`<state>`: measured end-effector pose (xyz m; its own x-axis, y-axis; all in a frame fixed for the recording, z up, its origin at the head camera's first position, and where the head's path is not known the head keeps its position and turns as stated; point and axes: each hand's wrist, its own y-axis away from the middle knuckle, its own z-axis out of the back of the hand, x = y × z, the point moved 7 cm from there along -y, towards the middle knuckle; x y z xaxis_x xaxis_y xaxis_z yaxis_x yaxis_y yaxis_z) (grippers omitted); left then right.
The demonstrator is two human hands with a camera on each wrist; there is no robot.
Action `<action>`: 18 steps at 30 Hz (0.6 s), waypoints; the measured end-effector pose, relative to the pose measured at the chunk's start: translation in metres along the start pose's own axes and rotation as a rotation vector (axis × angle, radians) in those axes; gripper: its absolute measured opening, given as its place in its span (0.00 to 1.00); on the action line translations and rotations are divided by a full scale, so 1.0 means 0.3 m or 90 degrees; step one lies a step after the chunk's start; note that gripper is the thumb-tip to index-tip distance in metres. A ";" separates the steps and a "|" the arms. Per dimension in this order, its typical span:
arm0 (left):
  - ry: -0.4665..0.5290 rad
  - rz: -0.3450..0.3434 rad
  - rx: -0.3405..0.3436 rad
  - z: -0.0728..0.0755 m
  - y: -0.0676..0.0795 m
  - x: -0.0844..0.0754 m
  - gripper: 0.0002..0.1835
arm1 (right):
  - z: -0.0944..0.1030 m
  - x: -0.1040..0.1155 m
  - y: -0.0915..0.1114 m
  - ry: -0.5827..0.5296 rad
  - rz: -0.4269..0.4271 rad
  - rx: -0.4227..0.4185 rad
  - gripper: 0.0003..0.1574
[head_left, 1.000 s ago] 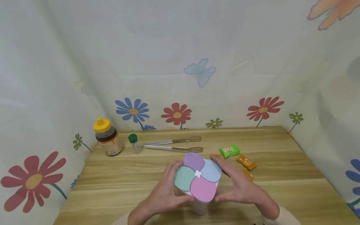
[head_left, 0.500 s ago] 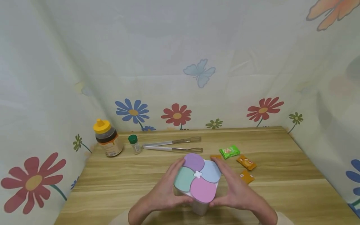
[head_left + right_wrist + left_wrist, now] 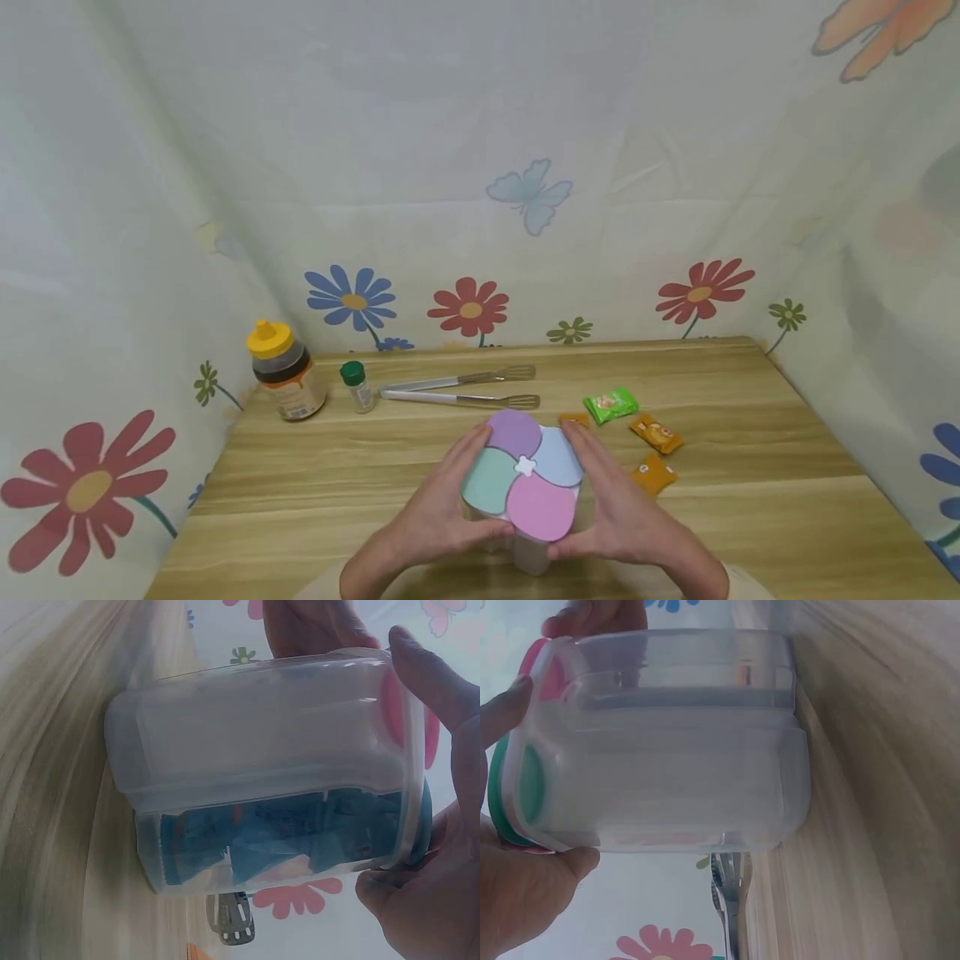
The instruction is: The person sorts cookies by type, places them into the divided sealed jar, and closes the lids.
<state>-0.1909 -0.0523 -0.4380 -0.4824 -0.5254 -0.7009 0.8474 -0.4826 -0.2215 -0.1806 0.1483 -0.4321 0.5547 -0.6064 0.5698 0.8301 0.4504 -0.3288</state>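
A clear plastic storage canister [image 3: 532, 557] with several compartments stands upright at the front middle of the table. Its lid [image 3: 542, 506] carries purple, blue, pink and green petals round a small white knob. On the left side my left hand [image 3: 435, 512] grips the lid's edge, thumb at the front and fingers toward the back. My right hand [image 3: 630, 517] grips the opposite side the same way. In the right wrist view, blue packets [image 3: 277, 832] show through one compartment wall. The left wrist view shows the canister's base [image 3: 799, 780] close at the tabletop.
Behind lie metal tongs [image 3: 450, 387] with slotted ends. A green-capped shaker [image 3: 357, 387] and a yellow-capped squeeze bottle [image 3: 285, 375] stand at the back left. To the right are a green packet [image 3: 611, 405] and orange packets [image 3: 656, 434]. A flowered curtain [image 3: 420, 208] surrounds the table.
My right hand has moved left and closed in on the lid, its thumb now against the front edge. An orange packet behind it shows more. The left hand and canister have barely moved.
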 end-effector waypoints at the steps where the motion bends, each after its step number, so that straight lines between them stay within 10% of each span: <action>1: -0.004 0.003 -0.004 0.001 0.003 -0.001 0.61 | -0.002 0.001 -0.002 0.001 0.003 0.002 0.86; 18: -0.036 0.011 -0.082 -0.011 0.016 -0.023 0.62 | 0.009 -0.026 -0.032 0.011 0.068 0.034 0.83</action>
<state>-0.1830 -0.0487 -0.4364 -0.4762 -0.5732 -0.6668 0.8753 -0.3815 -0.2971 -0.1930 0.1506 -0.4313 0.6416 -0.5634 0.5205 0.7617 0.5475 -0.3463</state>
